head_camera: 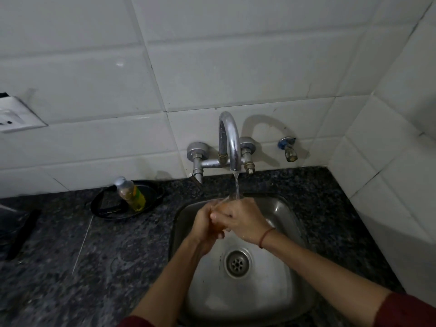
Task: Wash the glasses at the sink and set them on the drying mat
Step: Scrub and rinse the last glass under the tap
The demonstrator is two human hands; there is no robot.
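both hands [226, 220] clasped (wet) over the round-cornered steel sink [283, 208].

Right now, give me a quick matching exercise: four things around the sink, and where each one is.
Things:
1. Tap
2. Bottle
3. Drain
4. Hands

Places:
A. On the black tray left of the sink
B. Clasped together under the running water
C. On the tiled wall above the sink
D. In the sink floor

Pairs: 1-C, 2-A, 3-D, 4-B
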